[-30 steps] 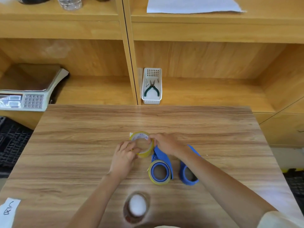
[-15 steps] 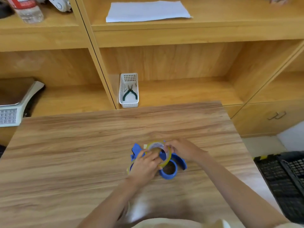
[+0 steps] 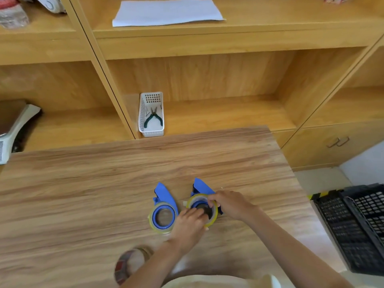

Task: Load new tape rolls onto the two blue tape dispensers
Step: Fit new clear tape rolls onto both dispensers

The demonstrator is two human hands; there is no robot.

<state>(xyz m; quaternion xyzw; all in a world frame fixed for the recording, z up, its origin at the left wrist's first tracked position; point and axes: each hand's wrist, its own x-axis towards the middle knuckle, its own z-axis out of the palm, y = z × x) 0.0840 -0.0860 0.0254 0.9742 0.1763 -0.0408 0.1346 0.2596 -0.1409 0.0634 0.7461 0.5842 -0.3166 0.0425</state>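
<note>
Two blue tape dispensers lie side by side on the wooden table (image 3: 83, 183). The left dispenser (image 3: 164, 196) has a yellowish tape roll (image 3: 152, 224) seated around its hub, and no hand touches it. The right dispenser (image 3: 202, 187) has a second yellowish tape roll (image 3: 215, 215) lying over its hub. My left hand (image 3: 188, 227) grips this roll's near left edge. My right hand (image 3: 228, 202) pinches its far right edge. The hands hide part of the roll and the dispenser's body.
A blurred roll-like object (image 3: 128, 265) sits near the table's front edge. A white basket (image 3: 151, 115) with pliers stands on the shelf behind. A scale (image 3: 12, 129) is at the left, a black crate (image 3: 353, 225) on the floor right, paper (image 3: 166, 11) on the upper shelf.
Both hands carried the tape roll from in front of the dispensers onto the right dispenser's hub. The camera has swung to the right and the view has shifted.
</note>
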